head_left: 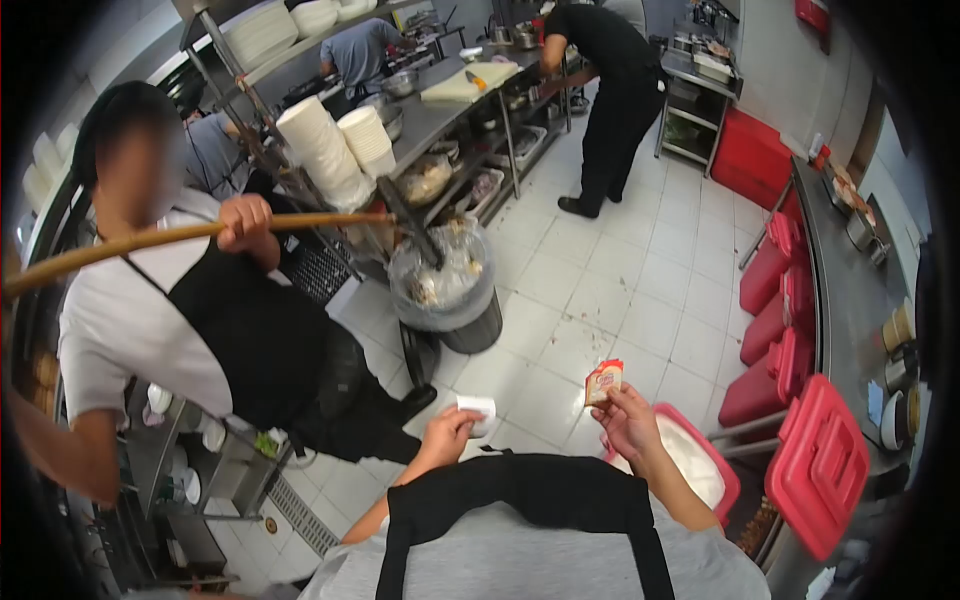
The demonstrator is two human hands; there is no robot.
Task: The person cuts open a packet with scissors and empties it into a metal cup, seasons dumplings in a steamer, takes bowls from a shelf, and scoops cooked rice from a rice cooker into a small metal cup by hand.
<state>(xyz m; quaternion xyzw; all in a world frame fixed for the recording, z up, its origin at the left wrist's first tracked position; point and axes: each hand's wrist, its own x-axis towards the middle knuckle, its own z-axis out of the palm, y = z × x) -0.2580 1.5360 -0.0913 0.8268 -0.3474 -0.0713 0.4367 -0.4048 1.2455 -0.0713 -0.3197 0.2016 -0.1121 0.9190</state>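
The person's left hand [449,437] is pinching a white paper-like piece [480,411] over the floor [520,330], while farther right the right hand [628,420] is pinching a small red-and-cream packet [602,384] by its lower edge. Both pieces are being held apart, neither yet set down, and whether the packet is opened cannot be told. Past the right wrist, a red tub [730,484] of white contents is standing uncovered, with a red lid [820,468] showing to its right.

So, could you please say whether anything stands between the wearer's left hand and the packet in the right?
Only something white, held by the left hand itself; past it, nothing visible blocks the packet in the right hand.
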